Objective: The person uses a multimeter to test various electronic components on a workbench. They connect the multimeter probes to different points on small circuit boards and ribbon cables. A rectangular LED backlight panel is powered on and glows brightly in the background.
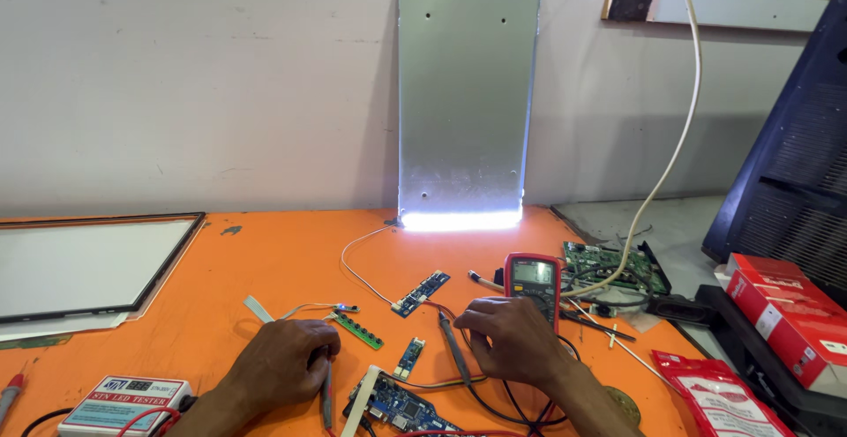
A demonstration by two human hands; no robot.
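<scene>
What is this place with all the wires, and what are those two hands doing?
The picture comes from a camera worn on a person's head, looking down at an orange table. The left hand holds a thin probe. The right hand rests against a red meter, with another probe beside it. Small circuit boards lie around: a green strip and a blue board. A metal panel leans on the wall, glowing white along its bottom. A white tester box sits at the left.

We are in an electronics repair workshop: our orange desk [265, 261] carries a multimeter [533, 280], bare circuit boards [609, 267], and a lit panel [465, 102] at its far edge.
</scene>
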